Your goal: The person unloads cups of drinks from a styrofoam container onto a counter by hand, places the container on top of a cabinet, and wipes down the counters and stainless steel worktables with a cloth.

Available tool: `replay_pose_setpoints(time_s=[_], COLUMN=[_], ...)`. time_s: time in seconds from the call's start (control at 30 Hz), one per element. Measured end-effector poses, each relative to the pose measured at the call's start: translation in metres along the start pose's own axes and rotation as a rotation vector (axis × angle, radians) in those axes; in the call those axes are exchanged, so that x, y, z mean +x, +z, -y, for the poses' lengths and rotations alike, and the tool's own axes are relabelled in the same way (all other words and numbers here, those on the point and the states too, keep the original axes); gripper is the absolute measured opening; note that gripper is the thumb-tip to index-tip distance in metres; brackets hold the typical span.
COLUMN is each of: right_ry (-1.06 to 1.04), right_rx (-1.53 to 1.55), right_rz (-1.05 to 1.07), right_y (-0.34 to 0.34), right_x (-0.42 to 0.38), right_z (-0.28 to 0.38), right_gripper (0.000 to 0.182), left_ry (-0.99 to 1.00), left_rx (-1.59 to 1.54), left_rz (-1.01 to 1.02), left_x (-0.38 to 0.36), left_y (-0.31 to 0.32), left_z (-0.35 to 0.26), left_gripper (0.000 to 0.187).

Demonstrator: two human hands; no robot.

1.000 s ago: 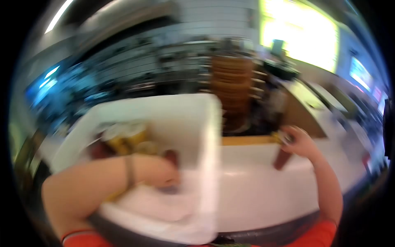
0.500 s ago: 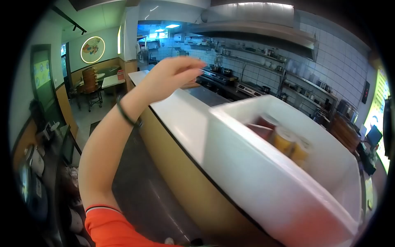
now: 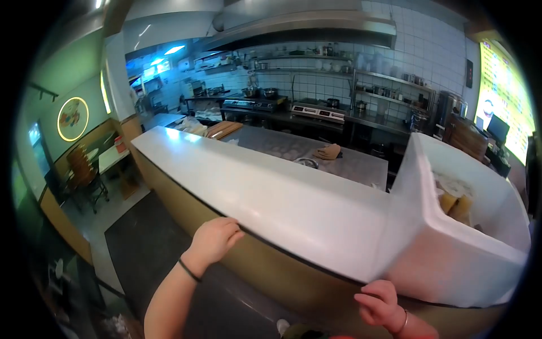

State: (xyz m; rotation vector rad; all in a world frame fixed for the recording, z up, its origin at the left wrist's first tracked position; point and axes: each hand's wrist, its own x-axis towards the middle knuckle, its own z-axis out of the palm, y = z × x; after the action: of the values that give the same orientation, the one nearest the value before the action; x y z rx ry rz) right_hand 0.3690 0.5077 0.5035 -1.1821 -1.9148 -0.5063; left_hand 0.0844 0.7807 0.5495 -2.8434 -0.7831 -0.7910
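My left hand (image 3: 214,240) is at the front edge of the white counter (image 3: 254,192), its fingers curled together with nothing showing in them. A dark band circles that wrist. Low on the right, my right hand (image 3: 381,305) is loosely closed beside the bottom corner of a white foam box (image 3: 457,254), and no object shows in its fingers. The box stands open on the counter's right end. Inside it are yellowish cylindrical containers (image 3: 454,204) and a pale, crumpled-looking item (image 3: 451,183).
Behind the counter stands a steel worktable (image 3: 271,144) bearing a wooden board (image 3: 224,129), a metal bowl (image 3: 306,163) and a brown folded item (image 3: 327,151). Farther back are cooktops (image 3: 318,113) under an extractor hood (image 3: 305,31). Dining furniture (image 3: 82,169) is at left.
My left hand has dropped from above the counter to its front edge. My right hand has come into view. My view has shifted, placing the foam box farther right.
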Motion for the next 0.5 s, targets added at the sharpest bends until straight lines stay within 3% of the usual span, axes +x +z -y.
replay_pose_setpoints(time_s=[0.2, 0.27, 0.37, 0.4, 0.43, 0.5], right_ry=[0.183, 0.458, 0.533, 0.551, 0.581, 0.575], right_rx=[0.075, 0.053, 0.010, 0.082, 0.152, 0.084], right_rz=[0.114, 0.227, 0.510, 0.511, 0.507, 0.607], right_y=[0.084, 0.108, 0.133, 0.143, 0.157, 0.190], right_x=[0.073, 0.092, 0.124, 0.132, 0.143, 0.185], right_z=[-0.023, -0.022, -0.023, -0.026, -0.028, -0.025], right_gripper=[0.034, 0.033, 0.030, 0.032, 0.035, 0.035], left_ry=[-0.176, -0.248, -0.322, -0.328, -0.206, -0.145], left_rx=[0.096, 0.095, 0.073, 0.038, -0.046, -0.122], left_rz=[0.162, 0.127, 0.071, 0.061, -0.087, -0.189], left_x=[-0.009, -0.014, -0.008, -0.005, -0.010, -0.010], left_y=[0.004, 0.015, 0.057, 0.080, 0.105, 0.115], left_z=[0.144, 0.198, 0.269, 0.289, 0.304, 0.302], left_gripper=[0.049, 0.054, 0.058, 0.061, 0.066, 0.074])
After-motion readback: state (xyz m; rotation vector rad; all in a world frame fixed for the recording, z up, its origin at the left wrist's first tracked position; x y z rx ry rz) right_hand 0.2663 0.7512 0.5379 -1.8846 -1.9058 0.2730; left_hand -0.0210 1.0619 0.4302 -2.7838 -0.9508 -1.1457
